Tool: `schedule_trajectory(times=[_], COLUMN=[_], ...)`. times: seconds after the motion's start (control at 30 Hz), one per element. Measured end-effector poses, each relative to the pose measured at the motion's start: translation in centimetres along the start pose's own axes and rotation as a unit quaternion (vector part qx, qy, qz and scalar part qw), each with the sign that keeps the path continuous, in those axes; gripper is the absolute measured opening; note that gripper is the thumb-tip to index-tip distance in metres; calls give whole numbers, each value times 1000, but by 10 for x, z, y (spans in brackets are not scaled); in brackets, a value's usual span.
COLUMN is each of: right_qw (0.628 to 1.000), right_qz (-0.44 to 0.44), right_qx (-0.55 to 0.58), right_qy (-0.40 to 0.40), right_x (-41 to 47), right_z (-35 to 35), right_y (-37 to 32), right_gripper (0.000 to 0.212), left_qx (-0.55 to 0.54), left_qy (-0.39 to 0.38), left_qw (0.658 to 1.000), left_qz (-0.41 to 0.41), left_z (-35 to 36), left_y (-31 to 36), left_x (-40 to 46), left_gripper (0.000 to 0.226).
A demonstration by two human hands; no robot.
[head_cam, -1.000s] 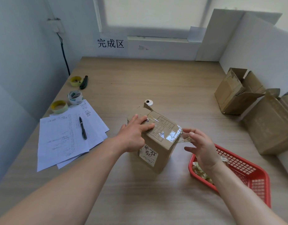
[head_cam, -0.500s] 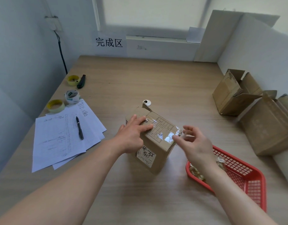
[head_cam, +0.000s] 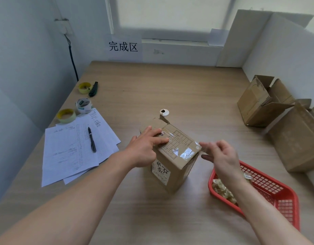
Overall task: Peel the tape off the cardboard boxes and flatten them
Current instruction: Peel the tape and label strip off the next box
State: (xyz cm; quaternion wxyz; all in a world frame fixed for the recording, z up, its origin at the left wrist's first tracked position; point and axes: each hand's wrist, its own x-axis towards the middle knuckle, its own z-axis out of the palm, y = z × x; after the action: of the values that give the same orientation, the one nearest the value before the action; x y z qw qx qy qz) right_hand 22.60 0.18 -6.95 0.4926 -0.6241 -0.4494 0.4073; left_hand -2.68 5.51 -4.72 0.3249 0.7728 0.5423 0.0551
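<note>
Pressing straight fingers on one taped box [head_cam: 172, 156], the left hand [head_cam: 145, 149] steadies it; the right hand [head_cam: 221, 156] pinches its clear tape [head_cam: 187, 152]. Right of both hands stand two more boxes [head_cam: 276, 119]; three tape rolls [head_cam: 76, 105] lie left.

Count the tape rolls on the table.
3, all along the table's left edge: a yellow roll farthest back beside the dark cutter, a white roll nearer, and a yellow roll touching the papers.

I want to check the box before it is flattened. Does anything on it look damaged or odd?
Yes, slightly. The cardboard box has a torn, raised flap corner at its far top edge. The clear tape on top is wrinkled near the right hand. The left hand presses the top. Otherwise nothing stands out.
</note>
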Motion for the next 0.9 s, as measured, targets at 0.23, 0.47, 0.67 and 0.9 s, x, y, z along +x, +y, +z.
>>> schedule_trajectory(times=[0.23,0.47,0.67,0.9], right_qw=[977,988,939,988], right_qz=[159,81,-95,132], right_qx=[86,-124,-330,14], right_qy=[113,-35,-2,76], right_x=[24,16,11,12], right_z=[7,1,-8,5], right_y=[5,-14,-6,14], right_gripper=[21,52,20,24], left_qx=[-10,-2,0,4], left_qy=[3,-1,-3,-6], left_qw=[1000,1000,1000,1000], left_qz=[10,10,14,16], left_z=[5,5,5,6], left_y=[2,0,0,-4], left_x=[-2,-3,0,-1], left_gripper=[84,84,84,83])
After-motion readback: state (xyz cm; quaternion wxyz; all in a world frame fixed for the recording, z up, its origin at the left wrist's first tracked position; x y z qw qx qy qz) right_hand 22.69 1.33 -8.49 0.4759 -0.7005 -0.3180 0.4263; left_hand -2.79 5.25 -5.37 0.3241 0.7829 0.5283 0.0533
